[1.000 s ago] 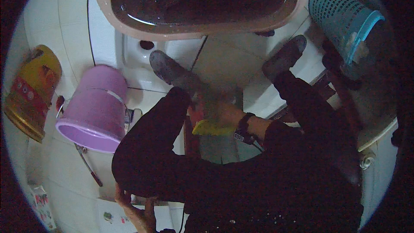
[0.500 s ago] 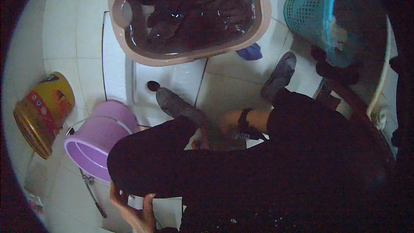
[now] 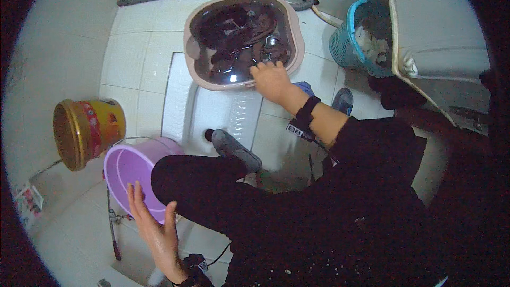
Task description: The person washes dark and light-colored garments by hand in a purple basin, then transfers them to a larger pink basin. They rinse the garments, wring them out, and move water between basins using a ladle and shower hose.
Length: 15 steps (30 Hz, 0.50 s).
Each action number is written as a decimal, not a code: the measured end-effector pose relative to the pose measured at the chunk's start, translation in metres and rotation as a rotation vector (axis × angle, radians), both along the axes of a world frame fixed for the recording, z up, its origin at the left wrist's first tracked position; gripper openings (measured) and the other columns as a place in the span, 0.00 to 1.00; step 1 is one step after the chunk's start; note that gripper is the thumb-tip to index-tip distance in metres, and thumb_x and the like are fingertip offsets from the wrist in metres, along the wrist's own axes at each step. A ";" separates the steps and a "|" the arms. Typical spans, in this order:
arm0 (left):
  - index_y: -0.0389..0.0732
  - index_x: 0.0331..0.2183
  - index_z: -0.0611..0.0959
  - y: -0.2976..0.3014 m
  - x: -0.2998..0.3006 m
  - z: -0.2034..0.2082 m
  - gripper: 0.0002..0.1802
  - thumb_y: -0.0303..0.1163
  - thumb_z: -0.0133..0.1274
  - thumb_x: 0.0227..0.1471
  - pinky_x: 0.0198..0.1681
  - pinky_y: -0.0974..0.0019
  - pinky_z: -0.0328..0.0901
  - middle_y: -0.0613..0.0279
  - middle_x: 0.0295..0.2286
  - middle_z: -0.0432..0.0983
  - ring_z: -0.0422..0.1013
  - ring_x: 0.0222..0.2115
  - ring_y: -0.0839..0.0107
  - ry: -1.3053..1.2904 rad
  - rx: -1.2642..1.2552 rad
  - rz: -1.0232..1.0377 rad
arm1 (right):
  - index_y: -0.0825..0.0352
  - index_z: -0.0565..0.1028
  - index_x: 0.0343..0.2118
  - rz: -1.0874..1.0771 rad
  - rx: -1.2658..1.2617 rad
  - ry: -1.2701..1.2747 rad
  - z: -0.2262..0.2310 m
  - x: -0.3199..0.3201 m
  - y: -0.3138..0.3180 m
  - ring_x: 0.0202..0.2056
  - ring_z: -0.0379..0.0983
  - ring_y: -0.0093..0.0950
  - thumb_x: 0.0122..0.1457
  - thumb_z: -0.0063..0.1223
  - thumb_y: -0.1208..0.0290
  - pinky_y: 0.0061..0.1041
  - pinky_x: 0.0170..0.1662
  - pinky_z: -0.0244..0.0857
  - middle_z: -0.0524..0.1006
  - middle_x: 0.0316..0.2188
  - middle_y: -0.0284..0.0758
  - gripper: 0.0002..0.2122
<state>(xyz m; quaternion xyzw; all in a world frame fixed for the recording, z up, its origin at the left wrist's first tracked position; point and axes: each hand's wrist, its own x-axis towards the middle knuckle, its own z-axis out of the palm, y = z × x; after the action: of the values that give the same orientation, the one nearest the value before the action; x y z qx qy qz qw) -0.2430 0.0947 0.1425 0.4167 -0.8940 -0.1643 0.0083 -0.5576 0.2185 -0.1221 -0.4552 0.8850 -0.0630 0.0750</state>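
The right hand [image 3: 272, 80] reaches up the middle of the frame, fingers spread and laid over the near rim of the pink wash basin [image 3: 295, 37]; it clamps on nothing that can be made out, the fingertips at the water's edge just short of the soaking dark clothes [image 3: 234, 32]. The left hand [image 3: 155, 228] hangs open, palm flat and empty, at the lower left, just beside the rim of the purple bucket [image 3: 125, 167].

The basin sits upper centre on the tiled floor [image 3: 133, 64], its long axis running roughly left to right across the frame, straight ahead of the right hand and well apart from the left, so the right hand is by far the nearer.

Left of the bucket lies a yellow-and-red pail [image 3: 87, 130] on its side. A teal basket [image 3: 350, 37] stands at the upper right, near the basin.
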 end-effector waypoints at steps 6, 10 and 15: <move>0.36 0.55 0.71 0.029 -0.020 0.049 0.35 0.26 0.64 0.44 0.54 0.60 0.62 0.52 0.54 0.67 0.70 0.48 0.61 0.395 0.217 -0.064 | 0.61 0.78 0.30 0.105 0.026 0.158 -0.047 0.008 0.007 0.32 0.78 0.31 0.55 0.46 0.71 0.35 0.38 0.66 0.80 0.27 0.33 0.07; 0.34 0.49 0.76 0.034 -0.058 0.014 0.22 0.22 0.58 0.50 0.48 0.65 0.67 0.54 0.47 0.74 0.75 0.41 0.67 0.600 0.653 -0.071 | 0.63 0.78 0.29 0.145 0.044 0.060 -0.054 0.008 0.004 0.30 0.80 0.34 0.54 0.46 0.72 0.37 0.35 0.69 0.81 0.27 0.37 0.07; 0.36 0.47 0.76 0.016 -0.115 -0.083 0.18 0.37 0.52 0.58 0.47 0.63 0.69 0.52 0.44 0.76 0.76 0.40 0.63 0.914 1.273 0.270 | 0.67 0.76 0.30 0.268 0.057 -0.008 -0.052 0.022 0.015 0.31 0.80 0.38 0.53 0.47 0.72 0.38 0.33 0.72 0.80 0.28 0.43 0.06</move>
<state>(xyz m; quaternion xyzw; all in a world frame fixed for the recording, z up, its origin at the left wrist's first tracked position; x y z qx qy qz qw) -0.3583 0.1109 0.0595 0.3374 -0.4784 -0.7959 0.1544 -0.5355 0.2339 -0.1739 -0.5666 0.8175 -0.0288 0.0993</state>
